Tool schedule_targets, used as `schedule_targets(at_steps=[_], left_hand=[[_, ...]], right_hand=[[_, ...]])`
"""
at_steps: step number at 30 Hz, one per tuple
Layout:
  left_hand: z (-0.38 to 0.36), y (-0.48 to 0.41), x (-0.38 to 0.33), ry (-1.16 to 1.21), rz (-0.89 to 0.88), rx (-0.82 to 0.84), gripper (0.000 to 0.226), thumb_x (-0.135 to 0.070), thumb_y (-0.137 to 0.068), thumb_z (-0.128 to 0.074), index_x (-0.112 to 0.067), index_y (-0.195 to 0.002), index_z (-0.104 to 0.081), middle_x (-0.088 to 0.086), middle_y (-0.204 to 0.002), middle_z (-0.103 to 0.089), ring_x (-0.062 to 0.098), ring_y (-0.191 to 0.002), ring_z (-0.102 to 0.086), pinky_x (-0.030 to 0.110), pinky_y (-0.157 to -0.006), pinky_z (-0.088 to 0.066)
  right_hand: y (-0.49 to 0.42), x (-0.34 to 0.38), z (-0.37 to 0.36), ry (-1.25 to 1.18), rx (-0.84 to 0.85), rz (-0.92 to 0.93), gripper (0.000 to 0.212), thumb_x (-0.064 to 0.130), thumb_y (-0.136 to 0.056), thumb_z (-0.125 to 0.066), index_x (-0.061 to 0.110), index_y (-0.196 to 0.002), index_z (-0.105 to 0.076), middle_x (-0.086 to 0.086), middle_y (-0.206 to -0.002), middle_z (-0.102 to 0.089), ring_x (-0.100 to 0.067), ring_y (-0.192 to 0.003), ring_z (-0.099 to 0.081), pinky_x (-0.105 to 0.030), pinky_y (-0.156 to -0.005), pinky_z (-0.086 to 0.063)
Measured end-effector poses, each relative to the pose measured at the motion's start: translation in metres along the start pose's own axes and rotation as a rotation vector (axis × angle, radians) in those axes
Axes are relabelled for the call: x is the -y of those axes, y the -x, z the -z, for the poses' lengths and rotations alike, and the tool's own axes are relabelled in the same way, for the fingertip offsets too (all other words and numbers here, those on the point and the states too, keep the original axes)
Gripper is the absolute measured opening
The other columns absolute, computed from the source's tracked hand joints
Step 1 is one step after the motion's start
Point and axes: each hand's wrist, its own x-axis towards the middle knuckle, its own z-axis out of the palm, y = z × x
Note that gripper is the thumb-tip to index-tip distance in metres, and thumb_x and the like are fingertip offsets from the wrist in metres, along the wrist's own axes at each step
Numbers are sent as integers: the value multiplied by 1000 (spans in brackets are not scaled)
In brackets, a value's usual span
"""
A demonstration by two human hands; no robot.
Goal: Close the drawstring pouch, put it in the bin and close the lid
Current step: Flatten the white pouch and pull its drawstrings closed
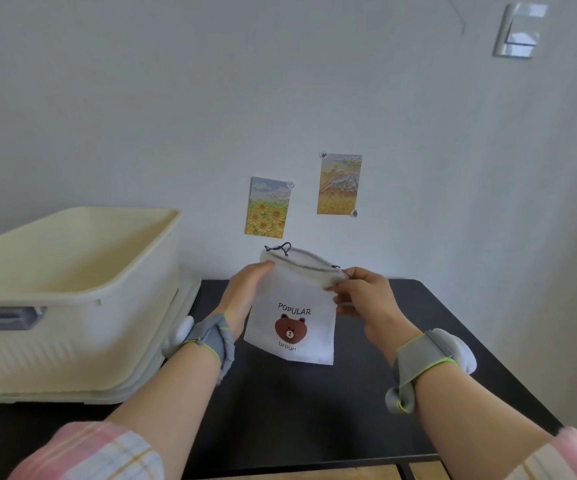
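- Cream storage bin (72, 271): stands open at table's left; its lid appears to lie beneath it.
- Left hand (245, 292): grips the pouch's left top edge.
- Drawstring pouch (294, 320): held above the table, mouth still open, cords undrawn.
- Right hand (366, 296): pinches the right top edge.
- All three steps remain.

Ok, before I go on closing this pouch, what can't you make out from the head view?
- Inside of the pouch: its mouth faces away, so contents are unknown.
- Right drawstring end: hidden behind the right hand, which is motion-blurred.
- Left hand: its fingertips are tucked behind the fabric.
- Bin: its left part is cut off by the frame edge, its floor hidden by the near wall.
- Lid: the flat piece under the bin may be it; unsure.
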Motion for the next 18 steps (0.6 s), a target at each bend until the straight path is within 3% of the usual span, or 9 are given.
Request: schedule_targets(at_steps=[3,7,12,18], left_hand=[[-2,2,-8,40,-76,-55,14,-32,-76,-59,-23,-84,-66,6,-104,-66,25,-101,-60,35,-86,-44],[-6,5,-21,53,-132,-66,20,-26,-82,-60,-23,-97,-72,2,-113,-69,21,-108,-62,41,-98,-46],[-10,6,-22,-235,-326,-126,16,-15,-78,-69,-16,-93,-73,-4,-84,-69,14,-86,-62,18,-76,-46],[-9,5,-26,-518,-462,-196,10,-21,-80,-68,-16,-86,-74,-5,-80,-67,14,-73,-59,25,-74,-46]], right_hand=[[0,-2,1,5,-36,0,22,-8,-80,-54,10,-69,-58,-8,-71,-67,-16,-51,-51,-25,-49,-47],[2,-2,1,13,-52,13,23,-6,-82,-54,10,-66,-57,-8,-69,-65,-17,-51,-50,-26,-51,-47],[1,-3,1,25,-76,29,23,-6,-81,-54,10,-65,-59,-8,-68,-65,-18,-52,-50,-26,-51,-47],[1,-5,-1,12,-96,31,22,-5,-80,-55,11,-64,-58,-9,-68,-66,-18,-51,-50,-26,-51,-47]])
